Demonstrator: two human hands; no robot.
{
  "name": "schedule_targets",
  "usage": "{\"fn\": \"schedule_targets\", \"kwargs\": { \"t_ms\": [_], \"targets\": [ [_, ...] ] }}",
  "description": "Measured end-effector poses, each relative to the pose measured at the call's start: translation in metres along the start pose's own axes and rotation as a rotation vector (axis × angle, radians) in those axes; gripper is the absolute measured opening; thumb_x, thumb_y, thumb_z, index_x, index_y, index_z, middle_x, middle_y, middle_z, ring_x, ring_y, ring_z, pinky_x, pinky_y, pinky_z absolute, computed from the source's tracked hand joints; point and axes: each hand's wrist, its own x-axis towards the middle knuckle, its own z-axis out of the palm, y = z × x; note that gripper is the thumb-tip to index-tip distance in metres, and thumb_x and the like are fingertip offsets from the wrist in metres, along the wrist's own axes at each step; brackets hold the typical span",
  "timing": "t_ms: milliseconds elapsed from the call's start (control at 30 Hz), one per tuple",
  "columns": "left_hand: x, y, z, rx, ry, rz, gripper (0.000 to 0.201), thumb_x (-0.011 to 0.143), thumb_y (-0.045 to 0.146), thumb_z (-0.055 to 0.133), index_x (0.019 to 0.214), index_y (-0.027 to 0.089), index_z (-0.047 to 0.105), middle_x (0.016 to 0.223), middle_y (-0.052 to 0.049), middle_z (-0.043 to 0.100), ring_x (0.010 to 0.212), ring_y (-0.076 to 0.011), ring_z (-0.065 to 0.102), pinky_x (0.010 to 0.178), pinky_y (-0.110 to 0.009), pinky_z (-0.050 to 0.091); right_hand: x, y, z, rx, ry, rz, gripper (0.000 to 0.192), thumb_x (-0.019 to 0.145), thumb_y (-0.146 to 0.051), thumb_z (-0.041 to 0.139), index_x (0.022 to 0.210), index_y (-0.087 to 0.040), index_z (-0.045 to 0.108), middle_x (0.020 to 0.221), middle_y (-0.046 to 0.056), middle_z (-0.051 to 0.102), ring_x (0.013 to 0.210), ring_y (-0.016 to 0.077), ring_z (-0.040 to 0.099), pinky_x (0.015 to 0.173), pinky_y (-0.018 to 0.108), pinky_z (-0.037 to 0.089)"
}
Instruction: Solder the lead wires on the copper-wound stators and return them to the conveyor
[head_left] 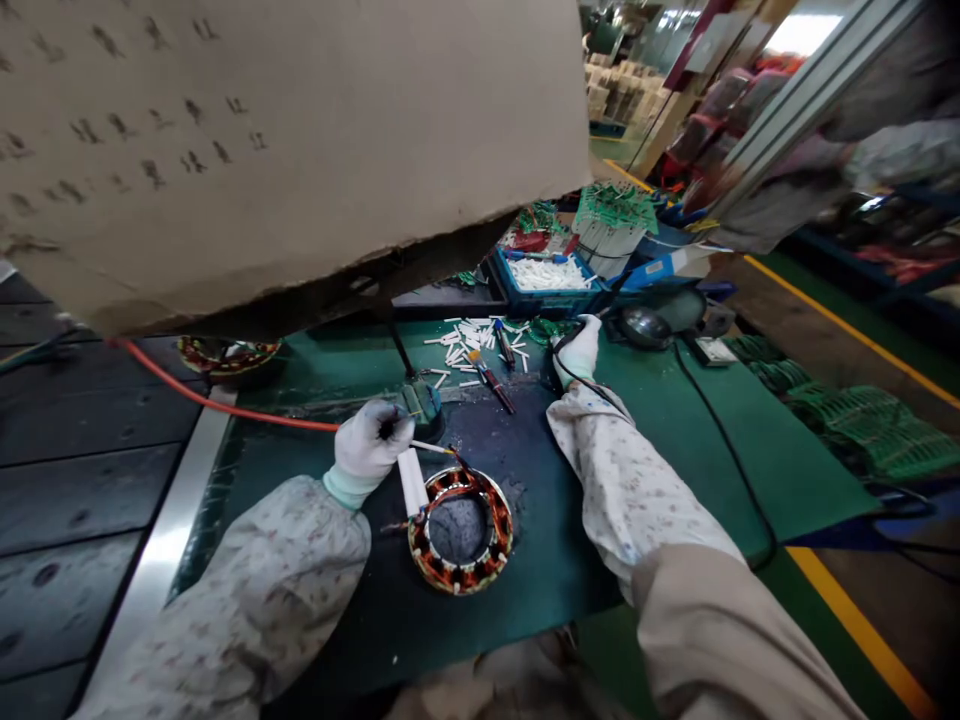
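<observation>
A round stator (pixel 460 530) with copper windings lies on the green mat (pixel 660 440) in front of me. My left hand (pixel 369 445), in a white glove, is closed around a thin tool with an orange cord (pixel 217 400); its tip points at the stator's upper rim, beside a white sleeve (pixel 412 482). My right hand (pixel 577 350), also gloved, reaches far across the mat and rests near a black cable and a pile of short white tubes (pixel 469 345). Whether it grips anything is unclear.
A large cardboard sheet (pixel 285 140) hangs over the bench's far side. A blue tray (pixel 551 280) of white pieces stands behind the tubes. Another stator (pixel 229 355) sits at the left. Green wire bundles (pixel 847 420) lie at the right. Someone's sleeve (pixel 885 160) shows at the upper right.
</observation>
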Motion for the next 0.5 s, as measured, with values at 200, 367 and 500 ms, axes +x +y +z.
{"fn": "schedule_targets", "kwargs": {
  "t_ms": [200,367,500],
  "targets": [
    [0.006,0.005,0.001,-0.053,0.067,0.185,0.02,0.094,0.039,0.061,0.086,0.021,0.064,0.078,-0.005,0.072,0.063,-0.0151,0.069,0.052,-0.024,0.053,-0.02,-0.004,-0.024,0.027,-0.031,-0.024,0.056,0.072,-0.031,0.061,0.122,-0.021,0.039,0.107,0.009,0.065,0.096,0.022,0.063,0.094,0.042,0.05],
    [0.008,0.013,0.003,0.02,0.1,0.252,0.021,0.097,0.038,0.057,0.088,0.02,0.062,0.077,-0.004,0.071,0.064,-0.0137,0.07,0.051,-0.021,0.051,-0.04,-0.01,-0.052,-0.115,-0.142,-0.146,0.039,0.073,-0.029,0.056,0.112,-0.023,0.052,0.093,0.004,0.065,0.084,0.0214,0.06,0.085,0.039,0.05],
    [0.004,0.015,0.007,0.042,0.098,0.248,0.023,0.098,0.038,0.055,0.087,0.019,0.062,0.078,-0.003,0.071,0.063,-0.0124,0.068,0.052,-0.02,0.049,-0.046,-0.006,-0.061,-0.295,-0.184,-0.198,0.034,0.072,-0.022,0.051,0.105,-0.02,0.06,0.095,0.009,0.064,0.09,0.0264,0.057,0.093,0.045,0.044]
  ]
}}
